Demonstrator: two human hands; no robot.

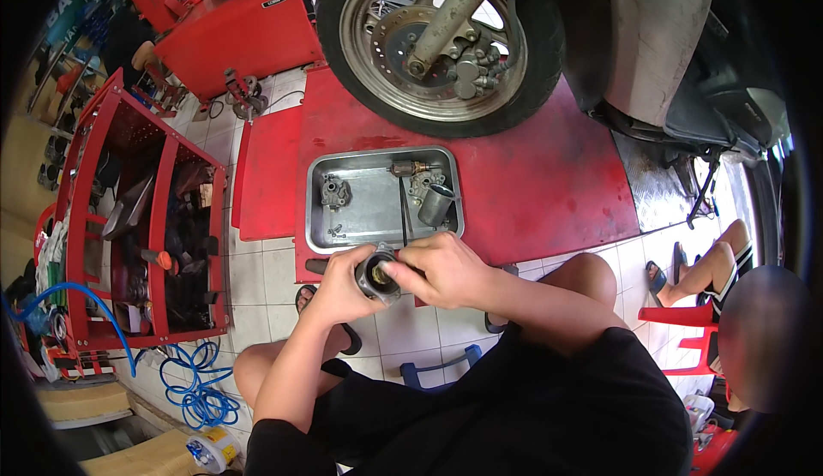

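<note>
My left hand point(345, 283) wraps around a short, round metal housing point(374, 287), its dark opening turned up toward me. A yellowish piece, too small to name, shows inside the opening. Closed at the rim is my right hand point(441, 269), with its thumb reaching into the opening; whatever its curled fingers hold is hidden. Just beyond both hands lies a steel tray point(351, 242). It contains a metal cylinder point(436, 205), a motor armature point(409, 167), a flat metal cover point(423, 185), a small cast part point(335, 191) and a thin dark rod point(403, 206).
The tray stands on a red platform point(531, 185) below a motorbike's front wheel point(514, 103). A red tool cart point(159, 210) and a coiled blue hose point(201, 395) are on the left. A blue stool point(441, 366) is beneath me. Another person sits at the right.
</note>
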